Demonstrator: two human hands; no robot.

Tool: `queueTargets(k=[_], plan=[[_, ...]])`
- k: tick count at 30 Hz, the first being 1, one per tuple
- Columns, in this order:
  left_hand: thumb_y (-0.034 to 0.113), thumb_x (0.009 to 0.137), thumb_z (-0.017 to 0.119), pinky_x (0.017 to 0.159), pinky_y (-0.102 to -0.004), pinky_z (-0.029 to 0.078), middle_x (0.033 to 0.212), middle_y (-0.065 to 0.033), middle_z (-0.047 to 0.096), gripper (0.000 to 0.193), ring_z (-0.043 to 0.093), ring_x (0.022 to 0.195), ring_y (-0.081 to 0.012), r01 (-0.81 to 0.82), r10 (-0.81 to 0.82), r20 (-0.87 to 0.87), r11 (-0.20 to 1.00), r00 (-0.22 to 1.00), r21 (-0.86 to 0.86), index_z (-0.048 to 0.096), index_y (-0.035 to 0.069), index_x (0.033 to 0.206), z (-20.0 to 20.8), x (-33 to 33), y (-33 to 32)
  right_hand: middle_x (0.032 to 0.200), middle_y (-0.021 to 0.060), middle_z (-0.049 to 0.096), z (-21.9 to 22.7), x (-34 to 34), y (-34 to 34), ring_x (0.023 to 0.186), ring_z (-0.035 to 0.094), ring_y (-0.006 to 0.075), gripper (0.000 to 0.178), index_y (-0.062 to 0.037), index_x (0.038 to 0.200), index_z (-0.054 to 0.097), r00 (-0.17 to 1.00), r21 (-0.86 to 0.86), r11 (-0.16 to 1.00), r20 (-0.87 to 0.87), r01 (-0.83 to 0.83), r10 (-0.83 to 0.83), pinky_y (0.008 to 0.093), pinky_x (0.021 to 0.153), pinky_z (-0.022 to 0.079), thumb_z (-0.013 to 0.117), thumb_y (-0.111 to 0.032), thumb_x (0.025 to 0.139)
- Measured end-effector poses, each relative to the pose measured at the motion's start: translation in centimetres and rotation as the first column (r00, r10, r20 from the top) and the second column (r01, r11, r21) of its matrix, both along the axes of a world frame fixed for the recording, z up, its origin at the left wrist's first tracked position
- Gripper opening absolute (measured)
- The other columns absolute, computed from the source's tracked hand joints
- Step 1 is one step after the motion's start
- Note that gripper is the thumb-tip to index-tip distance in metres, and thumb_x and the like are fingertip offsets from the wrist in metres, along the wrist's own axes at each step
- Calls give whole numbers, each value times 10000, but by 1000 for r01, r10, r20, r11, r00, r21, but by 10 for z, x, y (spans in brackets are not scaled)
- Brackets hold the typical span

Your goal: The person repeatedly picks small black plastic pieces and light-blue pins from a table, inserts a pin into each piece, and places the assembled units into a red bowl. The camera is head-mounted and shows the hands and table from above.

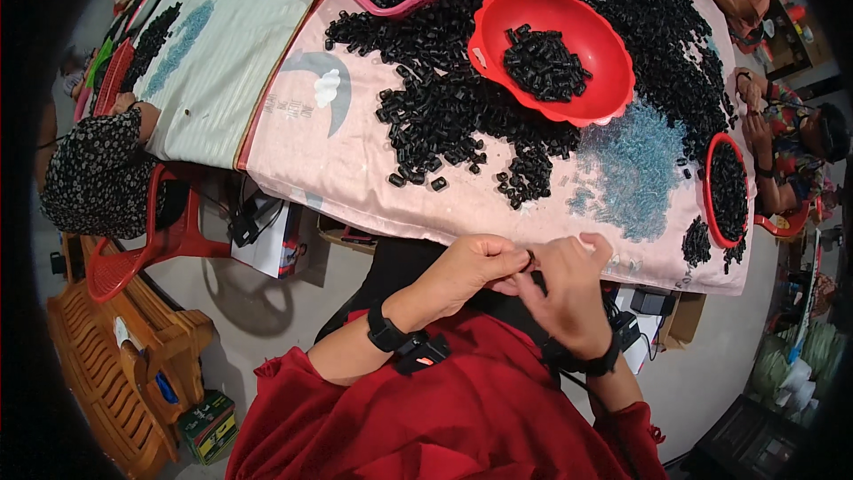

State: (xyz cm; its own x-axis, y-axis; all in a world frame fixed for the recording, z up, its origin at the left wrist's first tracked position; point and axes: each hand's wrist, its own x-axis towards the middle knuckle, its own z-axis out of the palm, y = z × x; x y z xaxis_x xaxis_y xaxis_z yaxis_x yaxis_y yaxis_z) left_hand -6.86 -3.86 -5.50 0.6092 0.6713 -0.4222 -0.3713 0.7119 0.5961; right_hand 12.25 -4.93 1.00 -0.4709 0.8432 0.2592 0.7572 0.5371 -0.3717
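Observation:
My left hand (466, 272) is closed in a pinch, with a small black piece (531, 260) showing at its thumb tip. Fingers curled, my right hand (571, 289) meets the left one at that piece; what its own fingertips grip is hidden. Both hands are just off the near edge of the cloth-covered table (355, 187). Beyond them lies a large spread of small black plastic pieces (435, 120). To its right is a heap of small clear bluish pieces (635, 173). A red scalloped bowl (609, 53) holds more black pieces.
A pink basket (404, 4) of black pieces stands at the far side, and a red round tray (711, 200) at the right. People sit at the left (98, 169) and right (800, 133). A red chair (133, 258) and wooden bench (98, 347) are on the left.

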Motion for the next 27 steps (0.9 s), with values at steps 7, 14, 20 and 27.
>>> queueTargets(k=[7, 14, 20, 27], plan=[[220, 1080, 653, 852, -309, 637, 1065, -85, 729, 300, 720, 917, -145, -88, 90, -60, 996, 994, 23, 678, -21, 1256, 1, 1, 5, 906, 40, 603, -43, 32, 59, 924, 602, 233, 278, -66, 1161, 714, 940, 244, 928, 123, 281, -317, 459, 952, 341, 768, -153, 902], [313, 1094, 615, 846, -311, 640, 1080, -61, 704, 420, 714, 963, -147, -99, 95, 106, 994, 990, 39, 621, 2, 1377, -5, -10, 6, 875, 46, 590, -67, 26, 76, 900, 586, 245, 160, -81, 1058, 719, 905, 329, 905, 234, 270, -355, 453, 902, 344, 739, -145, 913], [408, 1082, 602, 810, -324, 648, 1042, -106, 719, 484, 749, 918, -193, -127, 127, 152, 992, 980, -6, 609, -16, 1314, -6, -15, 7, 863, 55, 595, -57, 22, 71, 879, 594, 256, 113, -119, 935, 656, 916, 292, 902, 151, 318, -372, 444, 897, 347, 761, -151, 910], [479, 1065, 605, 737, -315, 659, 932, -116, 736, 531, 768, 843, -217, -198, 194, 84, 979, 977, 52, 646, -33, 1199, -9, -16, 3, 883, 54, 642, -51, 25, 59, 873, 616, 251, 136, -110, 958, 658, 929, 312, 893, 78, 323, -363, 438, 923, 352, 782, -129, 906]])
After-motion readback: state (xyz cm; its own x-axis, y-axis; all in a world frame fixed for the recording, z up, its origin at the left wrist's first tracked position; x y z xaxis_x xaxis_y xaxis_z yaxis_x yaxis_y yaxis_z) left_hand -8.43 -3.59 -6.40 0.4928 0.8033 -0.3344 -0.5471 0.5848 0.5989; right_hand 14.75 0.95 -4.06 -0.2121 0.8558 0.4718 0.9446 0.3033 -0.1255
